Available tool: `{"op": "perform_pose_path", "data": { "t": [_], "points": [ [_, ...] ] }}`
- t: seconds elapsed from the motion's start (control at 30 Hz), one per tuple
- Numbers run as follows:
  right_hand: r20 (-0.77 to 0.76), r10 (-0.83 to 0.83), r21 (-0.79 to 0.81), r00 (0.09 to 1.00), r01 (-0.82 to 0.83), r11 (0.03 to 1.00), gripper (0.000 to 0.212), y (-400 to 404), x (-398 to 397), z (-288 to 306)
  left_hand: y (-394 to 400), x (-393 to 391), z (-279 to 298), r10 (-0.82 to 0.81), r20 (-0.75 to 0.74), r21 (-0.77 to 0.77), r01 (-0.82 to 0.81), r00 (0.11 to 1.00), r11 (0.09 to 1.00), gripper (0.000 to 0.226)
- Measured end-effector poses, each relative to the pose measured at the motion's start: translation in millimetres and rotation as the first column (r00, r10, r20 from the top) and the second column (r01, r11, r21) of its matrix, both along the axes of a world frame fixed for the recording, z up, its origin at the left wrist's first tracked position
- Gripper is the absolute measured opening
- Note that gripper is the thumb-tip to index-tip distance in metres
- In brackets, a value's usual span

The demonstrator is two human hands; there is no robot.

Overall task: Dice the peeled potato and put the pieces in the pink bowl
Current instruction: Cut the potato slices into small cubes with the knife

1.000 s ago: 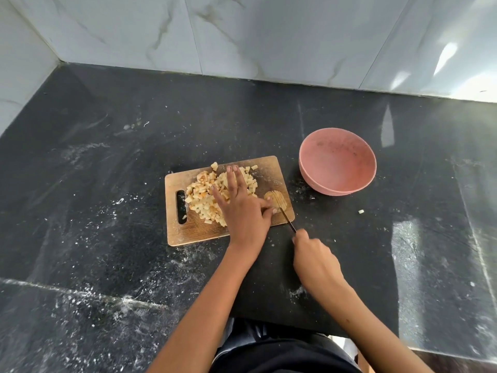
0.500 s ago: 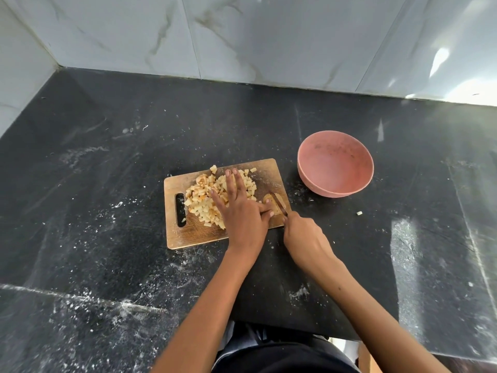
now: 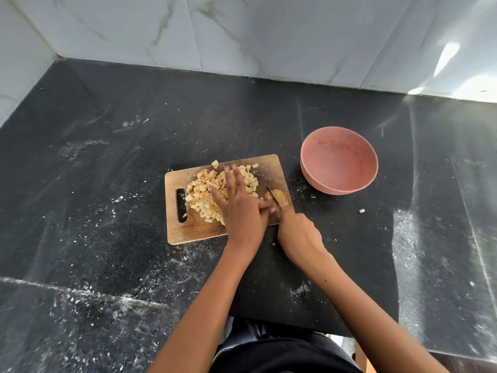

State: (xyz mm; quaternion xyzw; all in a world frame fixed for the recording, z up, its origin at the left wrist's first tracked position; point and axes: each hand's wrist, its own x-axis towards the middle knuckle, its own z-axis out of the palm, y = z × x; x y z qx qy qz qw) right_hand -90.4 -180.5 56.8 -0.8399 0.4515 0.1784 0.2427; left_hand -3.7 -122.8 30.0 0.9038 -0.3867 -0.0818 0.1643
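One small potato slab (image 3: 279, 198) remains at mid-frame, right end of the cutting board (image 3: 188, 232). Left hand (image 3: 242, 211) pins it, fingers (image 3: 236, 179) splayed flat; tuck them. Right hand (image 3: 298, 234) grips the knife (image 3: 273, 196). Pink bowl (image 3: 338, 160) waits, right.

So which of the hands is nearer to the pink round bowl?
The right hand, gripping the knife, lies nearer the pink round bowl, below and left of it. The left hand lies farther left, on the diced potato pile.
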Motion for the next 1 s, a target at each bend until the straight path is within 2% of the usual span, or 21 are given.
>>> {"op": "perform_pose_path", "data": {
  "t": [0.13,0.33,0.53,0.63,1.0],
  "points": [
    [-0.048,0.01,-0.02,0.999,-0.011,1.0,0.041,8.9,-18.5,-1.5,-0.9,1.0,-1.7,0.004,-0.004,-0.021,-0.004,1.0,1.0,0.018],
    [-0.073,-0.004,0.005,0.997,0.005,1.0,0.006,23.6,-49.5,3.3,-0.7,2.0,-2.6,0.006,-0.008,-0.018,-0.006,1.0,1.0,0.018],
    [0.053,-0.017,0.048,0.998,0.014,0.999,0.025,19.1,-59.0,20.3,3.4,2.6,-1.7,0.02,-0.001,-0.051,-0.02,1.0,0.998,0.014],
    [0.096,-0.047,0.034,0.994,0.044,0.998,0.027,12.8,-44.1,21.9,4.6,2.9,0.4,0.031,-0.031,-0.051,-0.033,0.999,0.998,0.014],
    [0.003,-0.029,-0.003,1.0,0.029,1.0,0.026,5.5,-2.4,7.4,0.5,-0.6,2.7,0.06,-0.089,-0.062,-0.066,0.994,0.996,0.009]
  ]
}}
